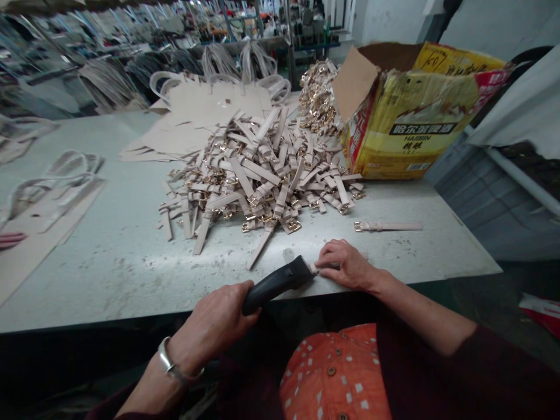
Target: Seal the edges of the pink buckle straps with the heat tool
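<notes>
My left hand [221, 315] is wrapped round the rear of a black electric clipper [280, 280], which looks like a hair clipper. Its head points right and meets the fingertips of my right hand [345, 265]. Those fingers are pinched on a pale leather strap [312, 268], mostly hidden by the hand, near the table's front edge. Beyond the hands lies a large heap of pale buckle straps [262, 169] with gold-coloured buckles. One single buckle strap [387, 226] rests apart from the heap, past my right hand.
A yellow cardboard box [402, 125] stands open at the table's [131, 251] back right. Beside it is a pile of gold-buckled pieces [318, 96]. Flat pale panels with handles [196, 105] lie behind the heap, and more handled panels [56, 204] lie at the left.
</notes>
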Motion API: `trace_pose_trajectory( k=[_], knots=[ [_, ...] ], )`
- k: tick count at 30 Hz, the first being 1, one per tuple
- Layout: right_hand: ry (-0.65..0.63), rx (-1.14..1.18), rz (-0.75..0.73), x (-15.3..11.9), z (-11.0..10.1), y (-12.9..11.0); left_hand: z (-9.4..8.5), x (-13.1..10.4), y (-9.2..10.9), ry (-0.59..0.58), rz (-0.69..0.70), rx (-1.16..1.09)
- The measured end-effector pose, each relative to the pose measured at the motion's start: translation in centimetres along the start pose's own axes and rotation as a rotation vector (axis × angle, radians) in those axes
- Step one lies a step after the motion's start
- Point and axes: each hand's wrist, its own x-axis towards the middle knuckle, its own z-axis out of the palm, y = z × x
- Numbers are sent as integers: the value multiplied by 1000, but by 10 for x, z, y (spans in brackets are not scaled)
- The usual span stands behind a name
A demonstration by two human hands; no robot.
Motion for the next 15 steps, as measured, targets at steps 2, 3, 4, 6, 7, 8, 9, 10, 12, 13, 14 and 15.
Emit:
trace_pose_trajectory(
  k=[2,3,4,6,7,8,9,10,12,13,14,15],
  knots=[
    [14,36,-1,1,4,1,-1,0,2,-5,9,5],
    [10,50,0,1,5,1,-2,1,3,-3,12,8],
    [-1,57,4,2,5,1,-2,1,4,0,14,12],
    [-41,50,16,5,3,1,-3,1,5,5,15,20],
    [-64,41,24,6,1,0,-2,2,5,9,16,21],
    [-85,32,34,7,-1,-1,-2,2,5,7,18,18],
    [-102,23,43,8,-2,-2,-2,2,5,4,17,14],
    [-112,14,49,9,-2,-3,-2,1,5,1,16,9],
    [-105,-12,54,10,-1,-6,-1,0,6,-3,13,2],
    [-90,-31,54,10,1,-7,-1,0,6,-4,13,-1],
    [-73,-52,50,10,3,-8,-1,-1,6,-2,12,-2],
    [-51,-70,47,10,6,-10,-1,-1,6,-1,10,-5]
  ],
)
